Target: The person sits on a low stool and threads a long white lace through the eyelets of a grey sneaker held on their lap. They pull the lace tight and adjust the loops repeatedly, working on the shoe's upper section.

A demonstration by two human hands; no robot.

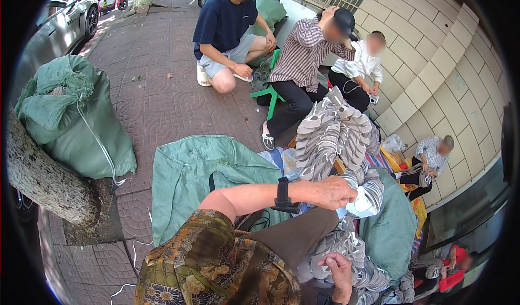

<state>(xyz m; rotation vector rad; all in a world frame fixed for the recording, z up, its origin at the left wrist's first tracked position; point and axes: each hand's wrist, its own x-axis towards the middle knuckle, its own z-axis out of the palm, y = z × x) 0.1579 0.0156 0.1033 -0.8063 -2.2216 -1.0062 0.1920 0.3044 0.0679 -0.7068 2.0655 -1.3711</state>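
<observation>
My left hand (330, 192), with a black strap on its wrist, reaches across to the right with the fingers curled and pressed together. Just beyond its fingertips is a white-and-pale-blue piece (369, 201) on a stack of grey-and-white shoe uppers (374, 183). Lower down, my right hand (338, 275) is bent in front of more striped grey uppers (352, 245), thumb and fingers drawn together. Whatever either hand pinches is too small or hidden to make out. A tall fanned heap of uppers (333, 134) rises beyond my left hand.
A green woven sack (200, 167) lies spread at left; another green sack (387, 224) bulges at right. A stuffed sack (81, 121) leans by a tree trunk (49, 180). Several people sit or crouch ahead and along the tiled wall (428, 66), one on a green stool (269, 95).
</observation>
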